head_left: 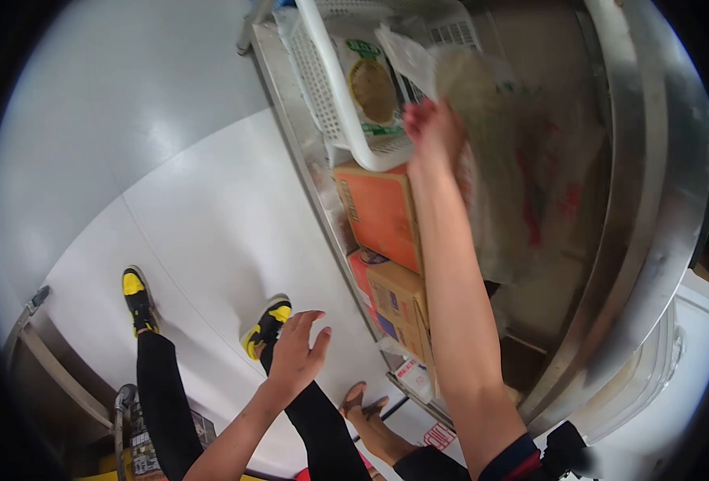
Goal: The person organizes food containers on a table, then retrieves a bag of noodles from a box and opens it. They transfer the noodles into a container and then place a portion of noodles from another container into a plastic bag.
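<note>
My right hand (435, 128), blurred by motion, is closed with its fingers curled, at the near end of a white plastic basket (360, 148). It grips a cloudy clear plastic bag (495, 200) with red print, which spreads to the right over the shelf and is smeared too. Inside the basket, just left of that hand, lies a white and green packet (370, 84) with a round brown picture. My left hand (297, 353) hangs over the floor with thumb and fingers apart, holding nothing.
Below the basket, an orange carton (380, 216) and a brown carton (399, 301) line the metal shelf (290, 120). A curved metal edge (643, 240) runs along the right. Another person's sandalled feet (354, 398) stand near the shelf. A metal-framed cart (62, 373) is lower left.
</note>
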`<state>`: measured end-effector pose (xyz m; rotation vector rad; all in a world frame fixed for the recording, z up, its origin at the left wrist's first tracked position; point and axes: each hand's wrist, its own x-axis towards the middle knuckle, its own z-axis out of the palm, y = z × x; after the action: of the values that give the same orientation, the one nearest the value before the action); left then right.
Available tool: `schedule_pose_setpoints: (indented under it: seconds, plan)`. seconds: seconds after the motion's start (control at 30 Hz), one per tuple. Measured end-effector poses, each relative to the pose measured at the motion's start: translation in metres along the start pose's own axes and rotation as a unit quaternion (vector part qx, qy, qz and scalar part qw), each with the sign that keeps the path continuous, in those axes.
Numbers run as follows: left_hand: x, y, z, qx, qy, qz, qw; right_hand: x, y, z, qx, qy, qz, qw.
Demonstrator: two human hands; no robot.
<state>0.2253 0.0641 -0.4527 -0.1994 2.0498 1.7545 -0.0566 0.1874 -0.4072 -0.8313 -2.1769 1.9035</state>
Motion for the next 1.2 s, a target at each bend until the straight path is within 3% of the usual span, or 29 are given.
schedule_pose_setpoints:
  seconds: [0.1,0.13,0.2,0.33,0.47,0.57,0.63,0.67,0.7,0.73,0.83,0.93,0.97,1.03,1.07,1.2]
  plan:
    - [-0.004,-0.004,0.014,-0.031,-0.025,-0.032,0.999,0.001,0.009,0.03,-0.17,-0.094,0.005,0.981]
    - [-0.005,-0.005,0.018,-0.043,-0.04,-0.045,0.997,0.0,0.018,0.034,-0.172,-0.092,0.008,0.981]
    - [-0.002,-0.001,0.022,-0.064,-0.061,-0.073,0.993,-0.005,0.03,0.04,-0.154,-0.203,0.034,0.966]
    - [0.023,-0.001,0.029,-0.148,-0.049,-0.099,0.983,-0.084,0.027,0.009,-0.023,-0.204,0.033,0.978]
    - [0.055,0.019,0.015,-0.205,-0.044,-0.115,0.971,-0.159,0.013,-0.08,-0.152,-0.006,-0.085,0.985]
    - [0.062,0.025,0.001,-0.257,-0.058,-0.159,0.951,-0.142,0.022,-0.159,-0.259,0.229,-0.153,0.926]
    - [0.062,0.021,-0.001,-0.271,-0.038,-0.132,0.953,-0.107,0.024,-0.194,-0.134,0.327,-0.063,0.933]
    - [0.063,0.022,-0.002,-0.273,-0.038,-0.129,0.953,-0.086,0.028,-0.212,-0.133,0.326,-0.066,0.934]
    - [0.061,0.022,-0.002,-0.266,-0.058,-0.131,0.953,-0.066,0.032,-0.227,-0.099,0.263,-0.067,0.957]
    - [0.061,0.023,-0.001,-0.259,-0.079,-0.133,0.953,-0.057,0.03,-0.224,-0.064,0.199,-0.067,0.976]
    - [0.071,0.032,0.01,-0.319,-0.097,-0.129,0.934,-0.049,0.035,-0.214,-0.164,0.231,-0.022,0.959]
    - [0.094,0.049,0.039,-0.374,-0.1,-0.103,0.916,-0.08,0.055,-0.207,-0.104,0.167,0.033,0.98]
    - [0.1,0.053,0.043,-0.374,-0.097,-0.102,0.917,-0.096,0.05,-0.181,-0.078,0.212,0.074,0.971]
    - [0.108,0.06,0.049,-0.344,-0.117,0.007,0.932,-0.12,0.057,-0.156,-0.005,0.154,0.084,0.984]
    - [0.113,0.066,0.052,-0.348,-0.01,0.052,0.936,-0.129,0.053,-0.133,0.041,0.132,0.139,0.981]
    - [0.152,0.055,0.01,-0.414,0.024,0.076,0.907,-0.118,0.043,-0.05,0.098,0.076,0.186,0.975]
